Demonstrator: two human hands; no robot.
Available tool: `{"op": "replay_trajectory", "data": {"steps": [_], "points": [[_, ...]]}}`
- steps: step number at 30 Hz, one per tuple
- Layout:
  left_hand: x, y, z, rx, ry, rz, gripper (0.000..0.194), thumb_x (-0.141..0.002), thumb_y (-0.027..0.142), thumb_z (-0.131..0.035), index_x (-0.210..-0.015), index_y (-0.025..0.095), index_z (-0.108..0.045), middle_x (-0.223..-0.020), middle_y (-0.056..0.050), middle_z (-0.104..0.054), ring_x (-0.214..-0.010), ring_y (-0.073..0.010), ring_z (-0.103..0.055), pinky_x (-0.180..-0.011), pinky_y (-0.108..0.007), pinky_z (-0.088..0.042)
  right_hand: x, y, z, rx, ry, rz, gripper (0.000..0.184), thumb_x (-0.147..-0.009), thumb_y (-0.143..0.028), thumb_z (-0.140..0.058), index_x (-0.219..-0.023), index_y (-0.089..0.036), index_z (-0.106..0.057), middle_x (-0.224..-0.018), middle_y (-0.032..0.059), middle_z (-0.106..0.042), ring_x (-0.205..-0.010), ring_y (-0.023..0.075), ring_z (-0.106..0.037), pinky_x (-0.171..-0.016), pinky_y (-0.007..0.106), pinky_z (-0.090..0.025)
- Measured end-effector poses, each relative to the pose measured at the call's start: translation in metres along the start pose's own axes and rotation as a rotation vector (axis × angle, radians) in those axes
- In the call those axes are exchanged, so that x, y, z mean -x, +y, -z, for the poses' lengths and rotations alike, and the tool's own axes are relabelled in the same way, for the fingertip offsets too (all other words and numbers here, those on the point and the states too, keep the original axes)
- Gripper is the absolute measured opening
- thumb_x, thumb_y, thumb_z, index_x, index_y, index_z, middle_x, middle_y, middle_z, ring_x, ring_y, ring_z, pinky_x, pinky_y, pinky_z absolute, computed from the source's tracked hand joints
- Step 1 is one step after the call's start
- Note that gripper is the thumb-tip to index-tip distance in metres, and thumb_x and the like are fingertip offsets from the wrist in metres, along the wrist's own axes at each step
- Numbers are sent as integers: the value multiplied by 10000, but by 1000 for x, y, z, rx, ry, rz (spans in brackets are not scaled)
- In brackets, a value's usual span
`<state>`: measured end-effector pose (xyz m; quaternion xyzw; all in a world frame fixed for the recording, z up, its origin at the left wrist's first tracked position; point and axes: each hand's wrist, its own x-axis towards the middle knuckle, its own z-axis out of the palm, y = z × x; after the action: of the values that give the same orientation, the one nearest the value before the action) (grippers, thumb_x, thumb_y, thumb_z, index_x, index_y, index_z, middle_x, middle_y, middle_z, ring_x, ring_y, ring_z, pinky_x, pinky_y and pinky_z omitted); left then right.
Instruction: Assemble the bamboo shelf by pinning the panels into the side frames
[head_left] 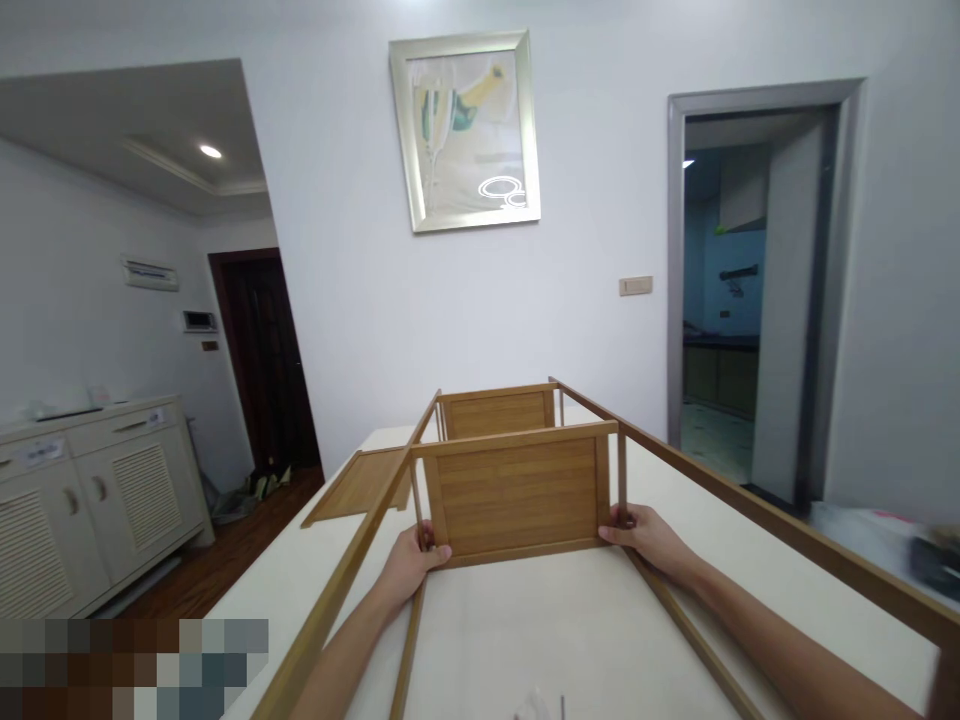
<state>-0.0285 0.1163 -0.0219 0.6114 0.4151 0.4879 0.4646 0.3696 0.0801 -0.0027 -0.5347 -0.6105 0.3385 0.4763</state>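
A bamboo rack frame (pixel 352 560) with long rails lies on a white table (pixel 555 630). An upright wooden shelf panel (pixel 517 490) stands between the rails. My left hand (pixel 414 562) grips the panel's lower left corner, fingers wrapped round it. At the lower right corner, my right hand (pixel 649 538) is closed on the panel by the right rail (pixel 757 510). A second upright panel (pixel 496 412) stands farther back in the frame. A loose flat board (pixel 352 488) lies on the table left of the frame.
A white sideboard (pixel 90 490) stands at the left over a dark wood floor (pixel 217 560). A framed picture (pixel 469 130) hangs on the wall ahead. An open doorway (pixel 739 290) is at the right. Blurred items (pixel 900 545) sit at the table's right edge.
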Motion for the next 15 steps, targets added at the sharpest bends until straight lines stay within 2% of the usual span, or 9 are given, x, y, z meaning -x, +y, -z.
{"op": "replay_trajectory", "data": {"steps": [3,10,15], "points": [[1,-2,2,9,-41,25,468,-571,454,-835,-918,184,-675,-941,-82,-757,-909,-292,-696,-853,-414,-525,2,1,-1,-1,22,-20,324,-540,-413,-790,-687,-185,-613,-659,-3,-635,-675,188,-571,-661,308,-439],[-1,-8,7,-209,30,54,478,-610,515,-795,-923,178,-664,-887,-65,-752,-893,-308,-701,-788,-392,-548,-1,11,4,-2,13,-38,272,-547,-352,-786,-670,-176,-620,-619,-27,-600,-612,147,-520,-606,276,-396],[1,-5,6,-210,14,60,464,-641,497,-784,-969,194,-657,-959,-70,-758,-924,-313,-700,-832,-408,-546,-2,16,3,-6,-2,-23,227,-501,-210,-757,-648,-189,-585,-619,-50,-583,-652,142,-502,-618,259,-370]]}}
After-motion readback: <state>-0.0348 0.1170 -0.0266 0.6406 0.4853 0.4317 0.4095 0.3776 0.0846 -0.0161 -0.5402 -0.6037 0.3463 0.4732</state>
